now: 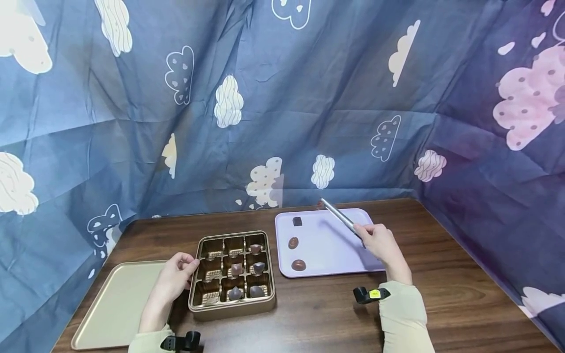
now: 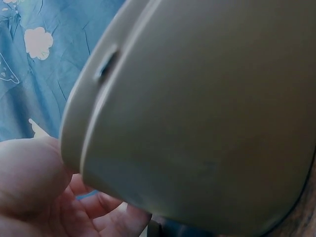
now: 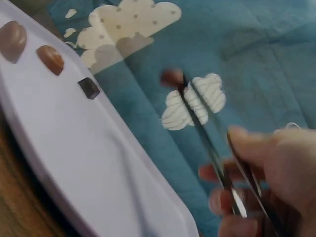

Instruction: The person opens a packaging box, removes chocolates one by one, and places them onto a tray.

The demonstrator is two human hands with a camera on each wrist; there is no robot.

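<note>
My right hand (image 1: 377,240) holds metal tongs (image 1: 340,215) over the lilac tray (image 1: 331,250). At their tip is a reddish-brown chocolate (image 3: 173,77), blurred in the right wrist view. A dark square chocolate (image 1: 297,221), an oval one (image 1: 293,242) and a heart-like one (image 1: 298,265) lie along the tray's left side. My left hand (image 1: 174,277) grips the left edge of a gold chocolate box (image 1: 236,310); its side wall fills much of the left wrist view. Several chocolates, such as a pointed one (image 1: 235,293), sit in the box's middle and right columns; the left column's compartments hold none.
A flat gold lid (image 1: 116,304) lies left of the box, partly behind my left forearm. The brown wooden table (image 1: 318,309) carries everything. Blue cloud-patterned cloth (image 1: 282,132) hangs along its back and right edges.
</note>
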